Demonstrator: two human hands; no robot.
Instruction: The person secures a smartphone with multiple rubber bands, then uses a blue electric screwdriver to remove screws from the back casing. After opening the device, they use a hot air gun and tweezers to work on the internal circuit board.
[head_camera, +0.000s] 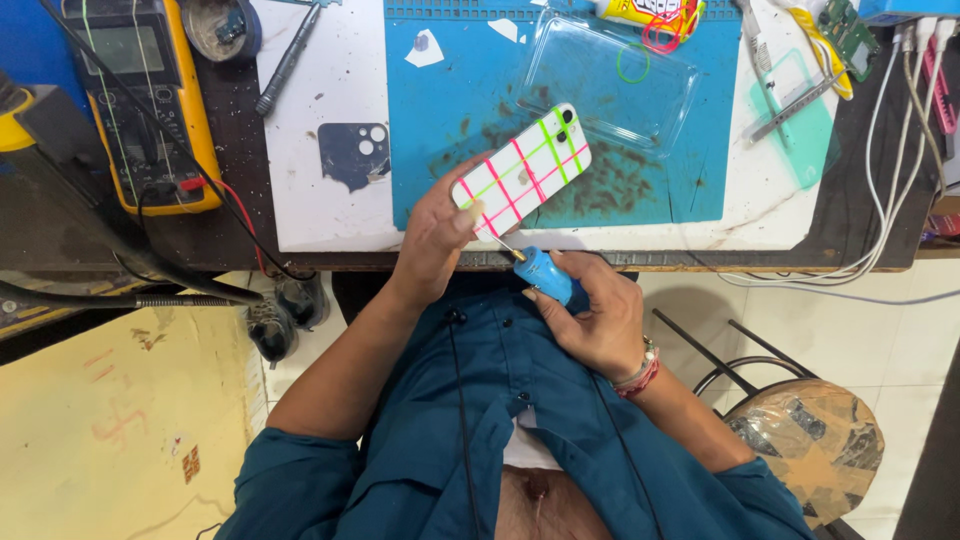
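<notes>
My left hand (437, 235) grips the near end of a white phone (525, 165) whose back is crossed by pink and green rubber bands. The phone lies tilted over the blue work mat (450, 100). My right hand (598, 322) holds a small screwdriver with a blue handle (547, 273). Its thin metal tip touches the phone's bottom edge, close to my left thumb.
A clear phone case (610, 80) lies on the mat behind the phone. A dark phone back panel (352, 152), a yellow multimeter (140, 100), a tape roll (220, 25), tweezers (795, 105) and white cables (900, 150) crowd the bench. A stool (805, 445) stands at my right.
</notes>
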